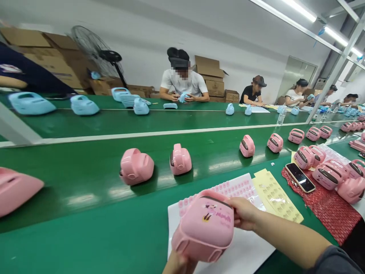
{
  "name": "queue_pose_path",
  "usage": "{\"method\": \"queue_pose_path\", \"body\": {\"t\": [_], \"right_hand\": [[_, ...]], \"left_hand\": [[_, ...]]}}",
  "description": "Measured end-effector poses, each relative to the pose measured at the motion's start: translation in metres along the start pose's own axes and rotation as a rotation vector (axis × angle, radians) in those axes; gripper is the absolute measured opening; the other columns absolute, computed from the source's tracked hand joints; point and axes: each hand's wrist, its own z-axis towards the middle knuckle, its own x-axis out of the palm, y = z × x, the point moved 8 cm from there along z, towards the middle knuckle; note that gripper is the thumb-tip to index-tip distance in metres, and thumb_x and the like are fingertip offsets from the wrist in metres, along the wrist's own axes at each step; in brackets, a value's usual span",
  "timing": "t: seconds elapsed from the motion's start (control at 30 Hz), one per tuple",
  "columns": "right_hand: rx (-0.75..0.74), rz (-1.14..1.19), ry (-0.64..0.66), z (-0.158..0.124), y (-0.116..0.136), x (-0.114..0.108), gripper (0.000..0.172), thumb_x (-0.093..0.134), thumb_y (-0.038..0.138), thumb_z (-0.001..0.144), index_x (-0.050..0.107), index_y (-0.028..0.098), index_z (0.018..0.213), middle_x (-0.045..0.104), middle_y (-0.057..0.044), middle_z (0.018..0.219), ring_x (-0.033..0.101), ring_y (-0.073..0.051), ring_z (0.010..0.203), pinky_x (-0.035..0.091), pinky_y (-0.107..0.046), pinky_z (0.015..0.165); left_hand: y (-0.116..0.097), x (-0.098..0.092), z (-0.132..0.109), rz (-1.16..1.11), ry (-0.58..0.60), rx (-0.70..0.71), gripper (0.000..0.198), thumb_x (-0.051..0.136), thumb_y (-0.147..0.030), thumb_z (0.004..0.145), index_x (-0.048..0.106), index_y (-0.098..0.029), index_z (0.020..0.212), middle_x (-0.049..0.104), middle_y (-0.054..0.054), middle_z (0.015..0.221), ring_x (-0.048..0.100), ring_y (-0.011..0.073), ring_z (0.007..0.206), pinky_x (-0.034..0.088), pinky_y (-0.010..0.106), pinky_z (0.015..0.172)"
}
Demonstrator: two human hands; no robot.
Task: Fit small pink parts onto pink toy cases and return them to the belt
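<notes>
A glossy pink plastic case (207, 228) with a top handle and a cartoon mouse print is held tilted in front of me. My left hand (181, 262) grips its lower left side from beneath, the fingers mostly hidden. At the upper right edge, close to the handle's end, my right hand (242, 214) is closed on the same case; its fingertips are partly out of sight. Beneath lies a white sheet (239, 249) with rows of small pink stickers. A yellow sticker sheet (278, 196) overlaps the table to its right.
Pink cases (137, 166) stand spaced along the green belt (94, 167). A phone (300, 177) and several pink cases (332, 173) rest on red bubble wrap (336, 213) at right. Across a white rail (128, 135), people handle blue cases (84, 105). A metal post (330, 76) rises at right.
</notes>
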Motion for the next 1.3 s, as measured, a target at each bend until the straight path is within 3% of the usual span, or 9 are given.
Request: {"method": "queue_pose_path", "body": {"t": [0.1, 0.2, 0.27, 0.37, 0.5, 0.63, 0.87, 1.07, 1.3], "right_hand": [[-0.045, -0.049, -0.105, -0.016, -0.009, -0.033, 0.022, 0.049, 0.039, 0.074, 0.054, 0.019, 0.081, 0.052, 0.002, 0.067, 0.039, -0.005, 0.039, 0.038, -0.022, 0.04], [-0.221, -0.569, -0.545, -0.038, 0.013, -0.102, 0.021, 0.053, 0.026, 0.075, 0.059, 0.019, 0.094, 0.054, -0.007, 0.106, 0.056, -0.011, 0.062, 0.048, -0.03, 0.067], [-0.232, -0.884, -0.802, -0.052, 0.025, -0.137, 0.017, 0.049, 0.017, 0.077, 0.063, 0.016, 0.086, 0.055, -0.011, 0.107, 0.058, -0.015, 0.077, 0.044, -0.032, 0.08], [-0.174, -1.007, -0.905, -0.054, 0.022, -0.163, 0.024, 0.043, 0.009, 0.077, 0.061, 0.015, 0.061, 0.059, -0.012, 0.088, 0.058, -0.02, 0.082, 0.042, -0.032, 0.079], [-0.171, -1.001, -0.917, -0.045, 0.012, -0.165, 0.026, 0.047, 0.009, 0.073, 0.052, 0.018, 0.049, 0.059, -0.01, 0.077, 0.057, -0.021, 0.084, 0.041, -0.029, 0.074], [-0.167, -0.927, -0.948, -0.043, 0.006, -0.165, 0.017, 0.048, 0.016, 0.072, 0.054, 0.018, 0.057, 0.06, -0.007, 0.082, 0.058, -0.019, 0.079, 0.042, -0.027, 0.067], [-0.116, -0.795, -0.925, -0.038, 0.004, -0.177, 0.011, 0.045, 0.019, 0.071, 0.051, 0.02, 0.062, 0.059, 0.001, 0.063, 0.055, -0.012, 0.057, 0.037, -0.022, 0.051], [-0.108, -0.805, -0.937, -0.032, 0.006, -0.173, 0.013, 0.051, 0.017, 0.068, 0.048, 0.019, 0.055, 0.055, 0.0, 0.062, 0.05, -0.012, 0.054, 0.032, -0.023, 0.05], [-0.238, -0.741, -0.929, -0.028, 0.009, -0.161, 0.013, 0.05, 0.016, 0.062, 0.042, 0.02, 0.052, 0.048, -0.002, 0.074, 0.049, -0.014, 0.065, 0.037, -0.024, 0.058]], "left_hand": [[0.004, 0.002, -0.004, -0.057, -0.058, -0.051, 0.084, 0.075, -0.053, 0.049, 0.048, -0.028, 0.125, 0.068, 0.008, 0.108, 0.045, 0.0399, 0.117, 0.045, 0.051, 0.089], [0.005, 0.004, 0.002, -0.105, -0.086, -0.047, 0.079, 0.069, -0.056, 0.056, 0.045, -0.03, 0.127, 0.068, 0.006, 0.109, 0.05, 0.0361, 0.114, 0.045, 0.047, 0.09], [0.004, 0.001, 0.006, -0.1, -0.138, -0.023, 0.078, 0.067, -0.057, 0.059, 0.044, -0.031, 0.128, 0.067, 0.005, 0.111, 0.052, 0.0341, 0.112, 0.046, 0.044, 0.09], [0.003, -0.008, 0.009, -0.077, -0.249, -0.009, 0.077, 0.066, -0.059, 0.06, 0.044, -0.031, 0.128, 0.068, 0.004, 0.109, 0.054, 0.0334, 0.11, 0.049, 0.042, 0.086], [-0.001, 0.0, 0.006, -0.072, -0.176, -0.051, 0.076, 0.067, -0.055, 0.062, 0.043, -0.031, 0.129, 0.07, 0.004, 0.105, 0.054, 0.0326, 0.109, 0.048, 0.043, 0.087], [-0.006, 0.002, 0.003, -0.071, -0.16, -0.06, 0.073, 0.066, -0.056, 0.063, 0.044, -0.031, 0.128, 0.07, 0.003, 0.105, 0.055, 0.0317, 0.109, 0.048, 0.041, 0.087], [-0.008, -0.001, 0.002, -0.069, -0.179, -0.06, 0.076, 0.065, -0.056, 0.064, 0.04, -0.031, 0.131, 0.07, 0.003, 0.105, 0.055, 0.0308, 0.109, 0.048, 0.04, 0.087], [-0.013, 0.004, 0.0, -0.036, -0.147, -0.049, 0.083, 0.066, -0.056, 0.062, 0.034, -0.031, 0.134, 0.071, 0.003, 0.102, 0.056, 0.0305, 0.107, 0.048, 0.039, 0.085], [-0.015, -0.001, -0.001, -0.018, -0.147, -0.017, 0.081, 0.068, -0.055, 0.06, 0.039, -0.031, 0.132, 0.069, 0.004, 0.107, 0.057, 0.0307, 0.105, 0.048, 0.038, 0.085]]}}
